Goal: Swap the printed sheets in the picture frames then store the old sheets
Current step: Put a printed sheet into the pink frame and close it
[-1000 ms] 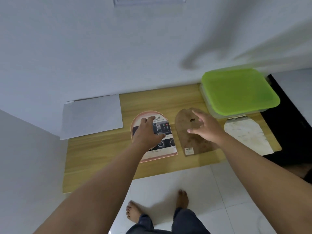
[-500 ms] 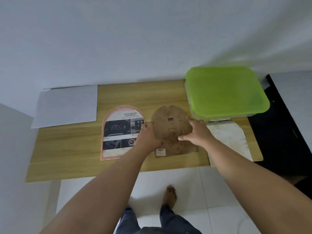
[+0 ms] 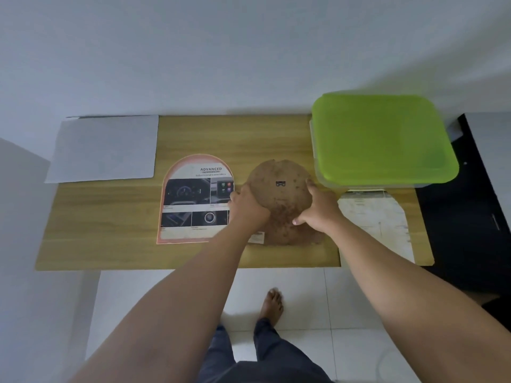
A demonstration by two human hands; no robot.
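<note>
An arch-shaped picture frame (image 3: pixel 193 200) with a pink rim lies face up on the wooden table (image 3: pixel 110 239), showing a printed car sheet. Right of it lies a brown arch-shaped backing board (image 3: pixel 279 194) with a small metal hanger. My left hand (image 3: pixel 249 205) grips the board's left edge and my right hand (image 3: pixel 318 208) grips its right edge. A pale, arch-cut printed sheet (image 3: pixel 378 219) lies at the table's right end.
A box with a green lid (image 3: pixel 381 139) stands at the back right, its front edge over the pale sheet's top. A blank white sheet (image 3: pixel 105 147) lies at the back left. White wall behind; tiled floor and my feet below.
My left hand left the picture frame and moved right to the brown board's left edge. Both hands now hold the board. The camera view shifted, so the table sits more centred.
</note>
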